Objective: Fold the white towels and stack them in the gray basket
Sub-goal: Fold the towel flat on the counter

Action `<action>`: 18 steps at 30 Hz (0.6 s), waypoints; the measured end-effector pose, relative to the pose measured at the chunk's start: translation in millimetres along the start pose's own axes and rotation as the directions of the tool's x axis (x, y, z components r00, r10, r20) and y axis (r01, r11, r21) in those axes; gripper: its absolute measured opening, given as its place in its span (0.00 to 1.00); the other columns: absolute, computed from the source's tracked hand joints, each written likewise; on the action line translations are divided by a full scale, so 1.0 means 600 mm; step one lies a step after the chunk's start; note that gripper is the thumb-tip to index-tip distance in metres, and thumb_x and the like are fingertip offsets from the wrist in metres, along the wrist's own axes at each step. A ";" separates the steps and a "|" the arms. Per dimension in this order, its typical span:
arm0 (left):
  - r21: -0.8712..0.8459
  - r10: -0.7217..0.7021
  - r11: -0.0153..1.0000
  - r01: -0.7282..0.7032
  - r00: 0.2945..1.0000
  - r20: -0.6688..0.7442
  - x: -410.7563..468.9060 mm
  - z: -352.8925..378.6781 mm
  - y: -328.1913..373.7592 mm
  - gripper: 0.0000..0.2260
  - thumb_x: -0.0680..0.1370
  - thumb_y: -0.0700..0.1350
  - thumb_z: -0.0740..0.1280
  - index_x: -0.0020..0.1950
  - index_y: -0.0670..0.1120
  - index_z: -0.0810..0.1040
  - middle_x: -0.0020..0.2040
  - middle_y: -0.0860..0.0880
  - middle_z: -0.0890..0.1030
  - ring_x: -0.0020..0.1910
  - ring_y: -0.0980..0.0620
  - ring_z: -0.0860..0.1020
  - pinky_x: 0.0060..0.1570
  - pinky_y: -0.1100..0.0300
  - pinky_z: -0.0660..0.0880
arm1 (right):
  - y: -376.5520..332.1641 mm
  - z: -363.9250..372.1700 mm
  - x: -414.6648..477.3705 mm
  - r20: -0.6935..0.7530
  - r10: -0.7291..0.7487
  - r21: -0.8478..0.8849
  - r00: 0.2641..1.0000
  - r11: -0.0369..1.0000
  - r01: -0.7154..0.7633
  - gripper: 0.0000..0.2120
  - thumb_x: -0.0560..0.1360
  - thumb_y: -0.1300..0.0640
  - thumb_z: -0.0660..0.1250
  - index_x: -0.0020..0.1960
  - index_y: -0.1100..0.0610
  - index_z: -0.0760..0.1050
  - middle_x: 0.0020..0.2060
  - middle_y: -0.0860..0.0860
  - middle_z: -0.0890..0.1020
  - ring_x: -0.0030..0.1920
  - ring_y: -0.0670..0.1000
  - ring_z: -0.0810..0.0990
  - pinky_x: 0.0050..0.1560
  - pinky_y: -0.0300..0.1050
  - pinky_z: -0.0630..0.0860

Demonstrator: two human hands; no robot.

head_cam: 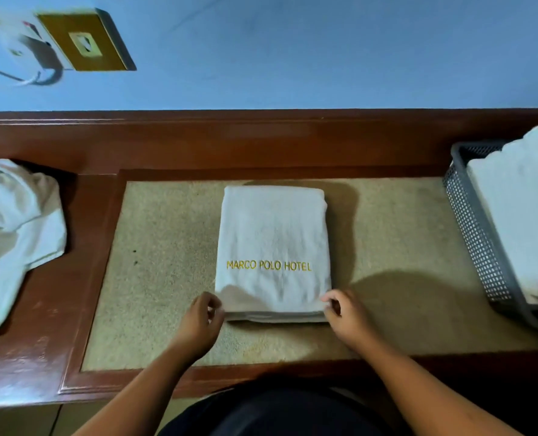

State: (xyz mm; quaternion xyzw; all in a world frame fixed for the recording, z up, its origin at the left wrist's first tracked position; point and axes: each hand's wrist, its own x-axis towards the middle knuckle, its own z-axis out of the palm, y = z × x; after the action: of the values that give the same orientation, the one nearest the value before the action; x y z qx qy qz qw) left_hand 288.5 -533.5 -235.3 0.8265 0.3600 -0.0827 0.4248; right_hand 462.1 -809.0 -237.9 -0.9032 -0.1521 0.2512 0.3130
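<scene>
Folded towel point(272, 243) lay mid-table point(167, 278), lettering up. The left hand point(202, 320) pinched its near-left corner, the right hand point(345, 314) its near-right corner; the towel extended toward the far edge.

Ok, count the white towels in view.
4: a folded towel centre on the mat, a crumpled towel far left, seemingly two stacked towels in the gray basket at right; more may hide in either pile.
</scene>
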 end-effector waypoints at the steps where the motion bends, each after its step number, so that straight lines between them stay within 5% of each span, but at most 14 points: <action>1: -0.126 -0.100 0.987 0.095 0.994 -0.032 0.008 0.000 0.013 0.06 0.80 0.47 0.68 0.52 0.48 0.73 0.48 0.50 0.78 0.43 0.48 0.79 0.42 0.53 0.76 | -0.013 0.001 0.006 -0.017 0.096 0.111 0.995 0.989 -0.094 0.04 0.75 0.62 0.71 0.49 0.57 0.77 0.42 0.50 0.78 0.43 0.51 0.77 0.45 0.42 0.70; 3: -0.334 -0.303 0.896 0.292 0.953 0.020 0.027 -0.002 0.030 0.13 0.80 0.52 0.70 0.55 0.45 0.73 0.48 0.47 0.79 0.41 0.48 0.78 0.37 0.55 0.73 | -0.036 -0.001 0.020 -0.010 0.297 0.301 0.955 0.911 -0.281 0.12 0.74 0.57 0.74 0.51 0.58 0.72 0.40 0.50 0.77 0.41 0.50 0.76 0.39 0.40 0.70; 5: -0.337 -0.365 0.863 0.376 0.926 0.100 0.044 -0.006 0.036 0.16 0.78 0.55 0.72 0.55 0.43 0.76 0.46 0.46 0.80 0.37 0.50 0.75 0.32 0.58 0.69 | -0.055 -0.007 0.036 0.054 0.418 0.370 0.907 0.835 -0.407 0.18 0.73 0.55 0.76 0.55 0.58 0.70 0.44 0.50 0.78 0.43 0.49 0.77 0.38 0.41 0.71; 12: -0.216 -0.303 0.907 0.361 0.917 0.258 0.041 -0.025 0.015 0.09 0.76 0.45 0.75 0.53 0.46 0.82 0.39 0.47 0.80 0.34 0.49 0.74 0.31 0.60 0.68 | -0.048 -0.041 0.040 0.300 0.415 0.016 0.859 0.898 -0.440 0.14 0.76 0.57 0.70 0.60 0.57 0.75 0.44 0.50 0.81 0.35 0.45 0.78 0.26 0.35 0.70; 15: -0.098 -0.344 0.928 0.359 0.928 0.146 0.029 -0.001 0.008 0.12 0.70 0.45 0.78 0.50 0.47 0.80 0.43 0.48 0.83 0.40 0.48 0.81 0.40 0.52 0.80 | -0.032 -0.033 0.029 0.290 0.421 -0.080 0.859 0.906 -0.416 0.18 0.73 0.57 0.72 0.61 0.58 0.73 0.46 0.48 0.80 0.40 0.44 0.78 0.35 0.37 0.72; 18: -0.251 -0.401 0.894 0.371 0.913 -0.078 0.034 0.019 0.032 0.15 0.69 0.46 0.79 0.50 0.47 0.77 0.46 0.48 0.82 0.43 0.48 0.80 0.44 0.52 0.77 | -0.054 -0.014 0.034 0.153 0.454 0.167 0.878 0.864 -0.476 0.22 0.71 0.57 0.75 0.59 0.56 0.67 0.51 0.50 0.79 0.45 0.49 0.77 0.39 0.41 0.71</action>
State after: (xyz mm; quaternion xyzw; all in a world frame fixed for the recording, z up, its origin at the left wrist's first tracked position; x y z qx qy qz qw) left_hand 317.8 -538.4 -239.2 0.6869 0.5507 -0.0701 0.4691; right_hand 479.6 -779.9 -218.5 -0.8621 0.0792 0.3821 0.3233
